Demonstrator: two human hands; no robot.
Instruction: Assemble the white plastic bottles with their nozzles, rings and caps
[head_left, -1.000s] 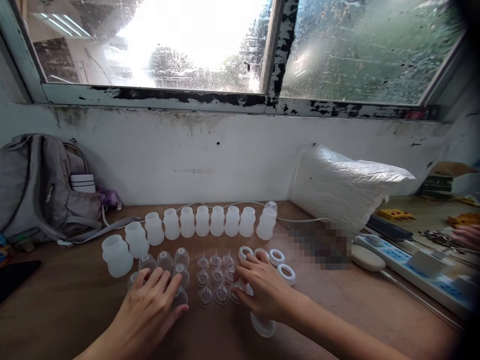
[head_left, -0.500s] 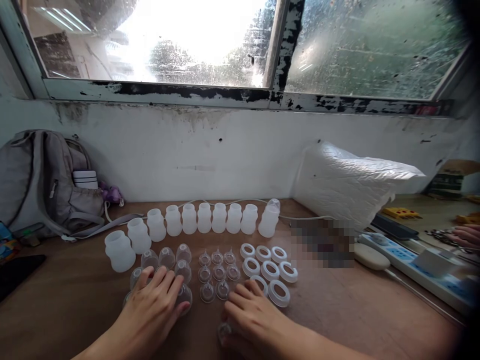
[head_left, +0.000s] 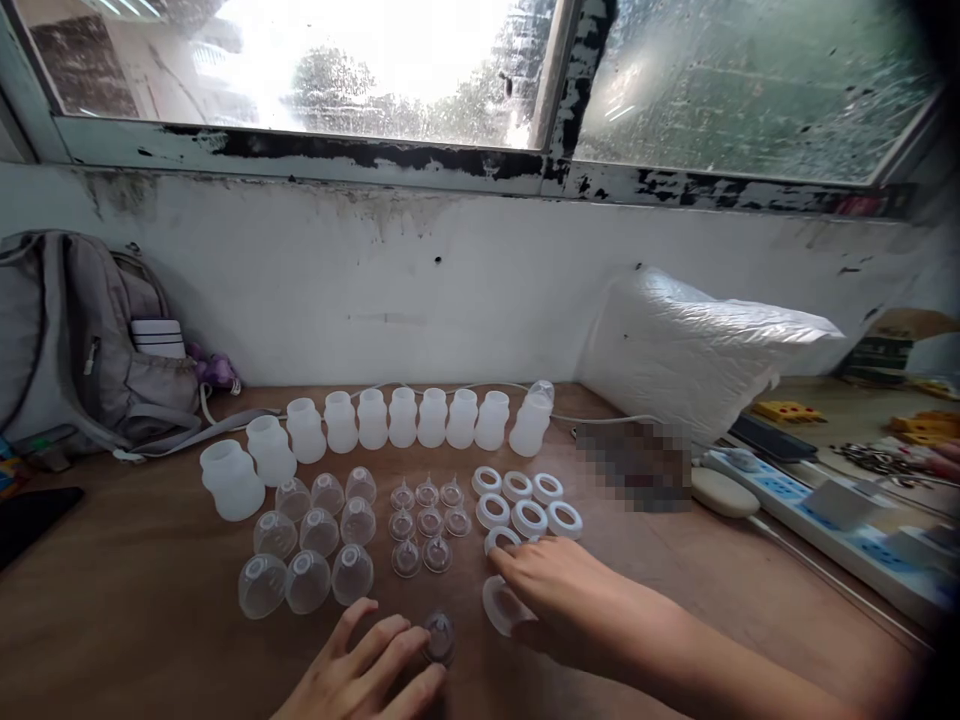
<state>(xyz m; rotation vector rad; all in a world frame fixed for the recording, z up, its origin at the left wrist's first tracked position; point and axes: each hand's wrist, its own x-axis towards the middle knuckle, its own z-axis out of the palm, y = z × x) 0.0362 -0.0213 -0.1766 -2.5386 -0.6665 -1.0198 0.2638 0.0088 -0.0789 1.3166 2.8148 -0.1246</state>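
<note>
My left hand (head_left: 371, 665) is low in the middle, its fingers spread apart. Beside its fingertips stands a clear bottle nipple (head_left: 439, 638). My right hand (head_left: 559, 585) is closed on a translucent ring (head_left: 501, 605), which is blurred and lies partly under the fingers. Behind it are several white rings (head_left: 529, 518) in rows, the nearest partly covered by that hand. More clear nipples (head_left: 429, 522) stand in rows in the middle. To their left, dome-shaped clear caps (head_left: 307, 580) form a three-by-three block.
A curved line of frosted bottles (head_left: 373, 418) stands at the back; the rightmost bottle (head_left: 531, 425) wears a clear cap. A grey backpack (head_left: 82, 340) leans at left. On the right are a white padded bag (head_left: 697, 350), a power strip (head_left: 810, 500) and a white oval object (head_left: 724, 492).
My left hand has left the caps and come right and nearer, beside the single nipple. My right hand has moved from that nipple to the right and taken hold of a ring.
</note>
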